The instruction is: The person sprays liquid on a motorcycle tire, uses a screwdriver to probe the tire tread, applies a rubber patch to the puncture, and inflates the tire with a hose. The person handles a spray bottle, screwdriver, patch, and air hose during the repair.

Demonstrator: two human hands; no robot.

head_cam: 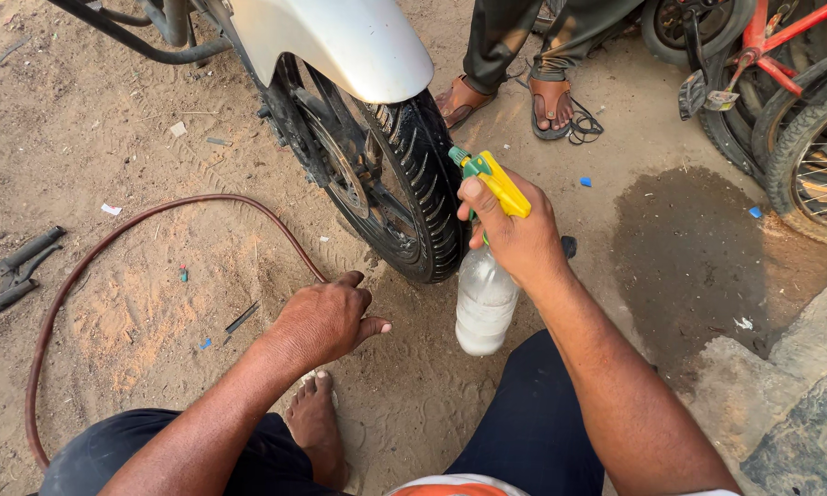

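My right hand (515, 234) grips a clear spray bottle (484, 308) with a yellow and green trigger head (492, 176), its nozzle aimed at the black motorcycle tyre (427, 165) just to the left. My left hand (326, 317) hovers low near the bottom of that tyre, fingers loosely curled, holding nothing. A white mudguard (340, 37) covers the top of the wheel. My bare foot (314, 418) rests on the sandy ground between my knees.
A reddish air hose (110, 239) curves across the sand at the left. Dark tools (9, 276) lie at the far left. Another person's sandalled feet (510, 96) stand behind the wheel. A red bicycle (781, 83) is at the right, a wet patch (689, 257) and stone slabs (790, 404) near it.
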